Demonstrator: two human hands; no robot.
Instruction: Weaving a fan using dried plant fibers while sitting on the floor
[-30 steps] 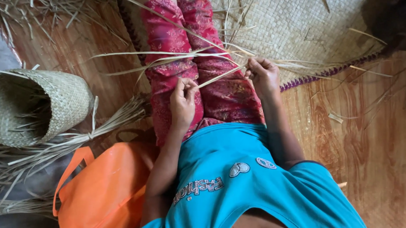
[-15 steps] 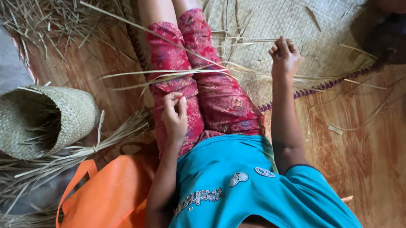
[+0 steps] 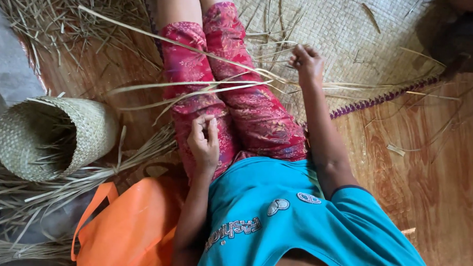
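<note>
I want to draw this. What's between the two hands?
In the head view, long dry straw strips cross the red patterned trousers between the left hand and right hand.

The right hand (image 3: 306, 62) is pinching straw strips (image 3: 196, 87) over the woven mat (image 3: 345, 32); the left hand (image 3: 204, 142) is resting on the lap, a woven basket (image 3: 84, 127) lying left.

dry straw strips (image 3: 196, 87) | long, pale | lying across lap

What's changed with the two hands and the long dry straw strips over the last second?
The right hand has moved away from the lap, out over the woven straw mat, drawing the long dry straw strips along. The left hand stays on the red patterned trousers, fingers pinched. The round woven basket and orange bag lie as before.
</note>
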